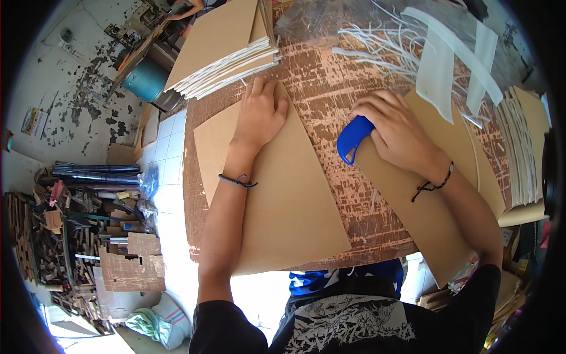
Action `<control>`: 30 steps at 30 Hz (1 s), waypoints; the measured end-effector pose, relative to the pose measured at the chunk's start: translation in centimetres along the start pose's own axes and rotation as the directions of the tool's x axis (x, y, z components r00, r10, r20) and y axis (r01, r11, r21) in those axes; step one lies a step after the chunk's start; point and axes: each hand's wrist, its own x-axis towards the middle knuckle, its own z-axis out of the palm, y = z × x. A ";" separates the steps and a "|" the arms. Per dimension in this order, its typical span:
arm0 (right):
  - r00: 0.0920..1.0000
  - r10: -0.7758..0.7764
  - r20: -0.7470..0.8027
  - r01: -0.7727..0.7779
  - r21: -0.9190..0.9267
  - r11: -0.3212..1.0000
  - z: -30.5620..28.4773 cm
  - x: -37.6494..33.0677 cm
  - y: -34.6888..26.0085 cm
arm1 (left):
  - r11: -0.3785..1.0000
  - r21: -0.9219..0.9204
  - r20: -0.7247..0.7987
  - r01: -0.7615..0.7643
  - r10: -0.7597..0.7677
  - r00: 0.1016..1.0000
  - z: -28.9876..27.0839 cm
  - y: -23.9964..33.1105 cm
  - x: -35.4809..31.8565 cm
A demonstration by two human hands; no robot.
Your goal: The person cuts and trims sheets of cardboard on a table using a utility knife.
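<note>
A large tan board lies on the worn table in front of me. My left hand presses on its far end, fingers slightly bent and thumb apart, gripping nothing I can see. In my right hand is a blue curved plastic-handled tool with a slot near its lower end; my fingers wrap round its upper part and no blade shows. That hand is over a second tan board, which slants toward the table's front edge and lies partly under my right forearm.
A thick stack of tan boards with white edges stands far left on the table. White thin offcuts and wide white strips lie far right. More stacked boards stand at right. Another person's arm shows at the top.
</note>
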 end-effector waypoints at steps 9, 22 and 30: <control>1.000 0.024 0.018 -0.024 0.002 1.000 0.0 0.6 -0.7 | 0.971 -0.077 0.087 0.224 -0.218 0.972 -0.3 -0.5 0.3; 0.999 0.035 0.000 -0.035 0.036 0.999 0.1 0.8 -0.4 | 0.961 -0.022 0.113 0.275 -0.271 0.956 -0.1 -0.6 0.9; 0.997 0.061 -0.044 -0.058 0.070 0.996 -0.1 0.4 -0.5 | 0.984 -0.077 -0.062 0.164 -0.169 0.984 0.4 -0.2 0.4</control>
